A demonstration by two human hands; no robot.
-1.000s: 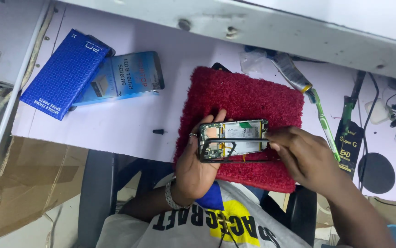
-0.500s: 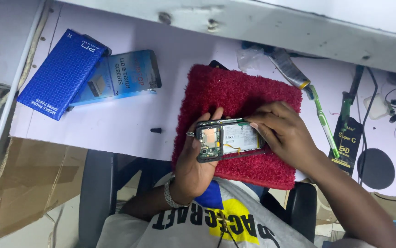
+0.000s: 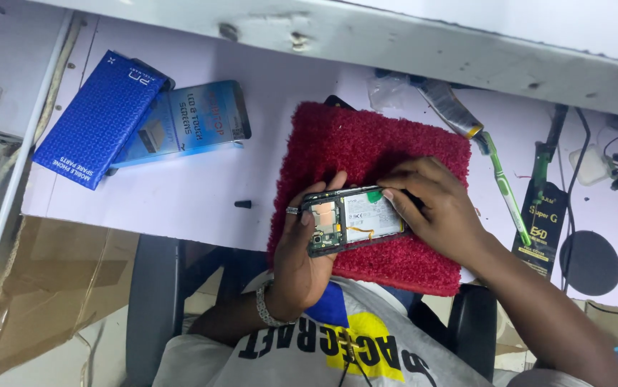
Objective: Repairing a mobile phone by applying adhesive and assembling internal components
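While the opened phone (image 3: 352,221), back cover off and battery and board bared, sits over the red mat (image 3: 377,158), the left hand (image 3: 307,247) clasps its end and the right hand (image 3: 434,211) presses fingertips on its upper edge, reassembly apparently unfinished.

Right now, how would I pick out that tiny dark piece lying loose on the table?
Start at the red fuzzy mat on the pale table. Look just left of the mat's lower left side, below the two blue boxes. The small black stub lies alone on bare tabletop, far smaller and darker than anything beside it.
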